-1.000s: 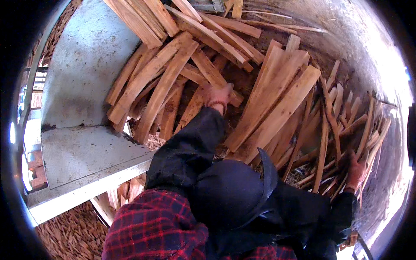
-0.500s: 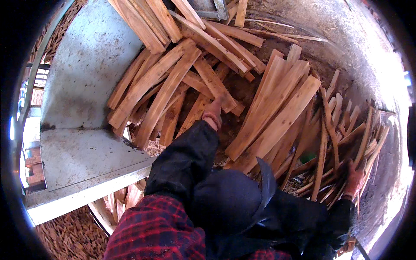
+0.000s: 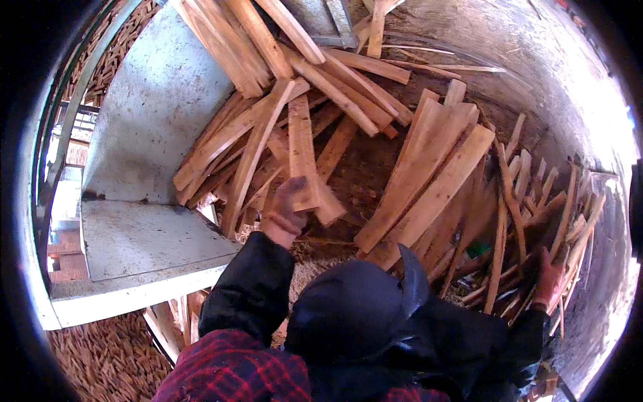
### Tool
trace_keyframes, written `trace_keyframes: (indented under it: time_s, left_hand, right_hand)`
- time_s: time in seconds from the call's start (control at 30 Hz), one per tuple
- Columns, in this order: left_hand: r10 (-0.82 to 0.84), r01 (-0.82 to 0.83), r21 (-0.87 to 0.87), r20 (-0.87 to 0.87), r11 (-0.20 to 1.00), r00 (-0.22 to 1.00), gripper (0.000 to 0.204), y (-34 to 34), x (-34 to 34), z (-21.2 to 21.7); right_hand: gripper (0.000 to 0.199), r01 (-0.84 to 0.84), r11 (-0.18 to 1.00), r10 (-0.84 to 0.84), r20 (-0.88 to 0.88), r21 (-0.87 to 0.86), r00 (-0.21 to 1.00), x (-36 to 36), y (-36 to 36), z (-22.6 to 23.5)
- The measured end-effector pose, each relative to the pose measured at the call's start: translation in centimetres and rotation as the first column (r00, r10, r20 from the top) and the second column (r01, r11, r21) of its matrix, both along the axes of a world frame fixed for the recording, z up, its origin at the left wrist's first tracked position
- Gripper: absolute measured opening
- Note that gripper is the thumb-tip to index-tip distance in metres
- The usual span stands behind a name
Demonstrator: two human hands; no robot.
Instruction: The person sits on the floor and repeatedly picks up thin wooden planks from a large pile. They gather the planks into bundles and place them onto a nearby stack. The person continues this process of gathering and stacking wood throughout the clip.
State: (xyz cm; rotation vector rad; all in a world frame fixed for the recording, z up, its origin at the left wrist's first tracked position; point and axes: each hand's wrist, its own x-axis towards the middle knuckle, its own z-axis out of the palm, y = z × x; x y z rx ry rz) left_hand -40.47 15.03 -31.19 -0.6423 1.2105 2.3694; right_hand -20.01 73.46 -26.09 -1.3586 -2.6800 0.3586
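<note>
Brown wood plank (image 3: 301,137) amid loose planks (image 3: 258,157), its near end gripped in the left hand (image 3: 287,206); right hand (image 3: 550,278) at thin strips (image 3: 565,211), closure unclear. Apparent step: grasping; drawing it out calls for clearing neighbours.

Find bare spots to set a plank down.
Free: grey metal ledge between upright panel and white rim; brown patch between plank in left hand and fanned planks. Crowded: thin wood strips around right hand; overlapping planks beside the panel.

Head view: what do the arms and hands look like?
Left sleeve and right sleeve: black, long; red-and-dark plaid cloth at the left shoulder. Left hand and right hand look ungloved; a reddish band seems to ring the left wrist.
</note>
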Motion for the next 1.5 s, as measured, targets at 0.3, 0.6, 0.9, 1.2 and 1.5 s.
trace_keyframes:
  time_s: [0.3,0.6,0.9,1.2,1.5]
  left_hand:
    - [-0.111,0.126,-0.186,0.09,0.974,0.99,0.049,-4.1,9.0,18.4]
    - [-0.168,0.224,-0.534,0.152,0.816,0.974,0.079,2.9,22.1,30.8]
    - [-0.735,0.078,-0.99,-0.035,0.119,0.678,0.064,12.8,11.7,24.9]
    - [-0.784,0.305,-0.803,0.581,-0.512,0.216,0.079,18.9,4.7,10.6]
    - [-0.462,0.489,-0.856,0.369,0.169,0.806,0.071,12.5,-11.8,-4.1]
  right_hand:
    - [0.086,-0.013,1.0,0.011,0.073,0.021,0.997,1.1,2.3,-2.5]
    - [0.081,-0.123,0.984,0.115,-0.073,-0.13,0.991,0.5,-1.5,-0.5]
    - [0.082,-0.142,0.986,0.143,-0.007,0.084,0.99,1.7,1.2,-0.4]
    - [0.072,-0.103,0.989,0.11,-0.054,0.107,0.992,1.0,-1.0,-0.5]
    - [0.074,-0.099,0.994,0.101,-0.021,0.055,0.995,-0.3,-1.2,-1.2]
